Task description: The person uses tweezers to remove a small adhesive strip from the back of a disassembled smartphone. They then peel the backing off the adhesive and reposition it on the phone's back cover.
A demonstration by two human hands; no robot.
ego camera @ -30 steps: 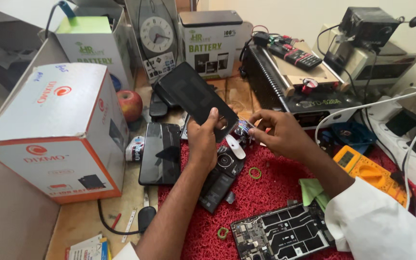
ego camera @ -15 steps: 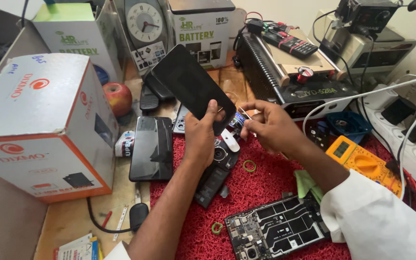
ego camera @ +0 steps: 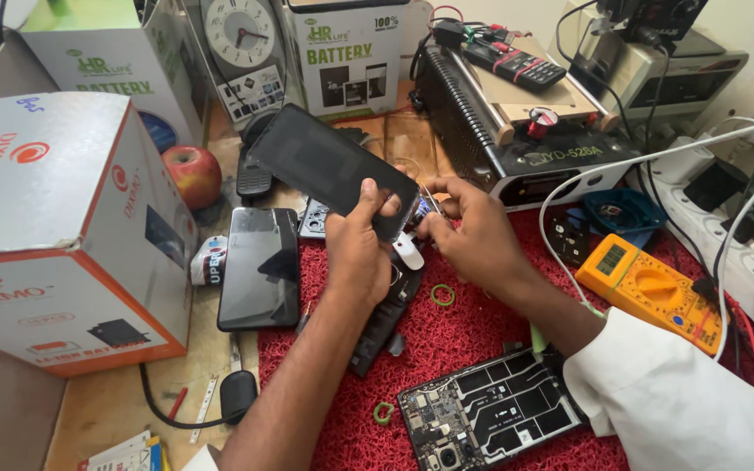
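Head camera: a dark phone screen panel (ego camera: pixel 329 167) is held tilted above a cluttered repair bench, gripped at its lower right edge by the left hand (ego camera: pixel 358 249), thumb on the face and fingers curled behind it. The right hand (ego camera: pixel 475 237) is brought in just beside that same corner, its fingertips pinched together at the panel's edge; what is pinched between them is too small to be told. Beneath both hands, an opened phone body (ego camera: pixel 386 318) is seen lying on a red mat (ego camera: pixel 473 349), with a small white piece (ego camera: pixel 408 253) showing just under the panel's corner. A green ring (ego camera: pixel 442 295) is seen on the mat near the right wrist, and a stripped phone frame with exposed circuit board (ego camera: pixel 490 419) is laid at the near edge of the mat, just beside the white sleeve (ego camera: pixel 682 410). To the left of the mat, a second black phone (ego camera: pixel 262 266) is laid flat, face up, on the wooden bench. A large white and orange box (ego camera: pixel 63 227) is stood at far left, with a red apple (ego camera: pixel 192 174) behind it. A yellow multimeter (ego camera: pixel 647 288) is seen at right, near a white cable (ego camera: pixel 621 166), and a black heating station (ego camera: pixel 517 131) is set behind the hands.
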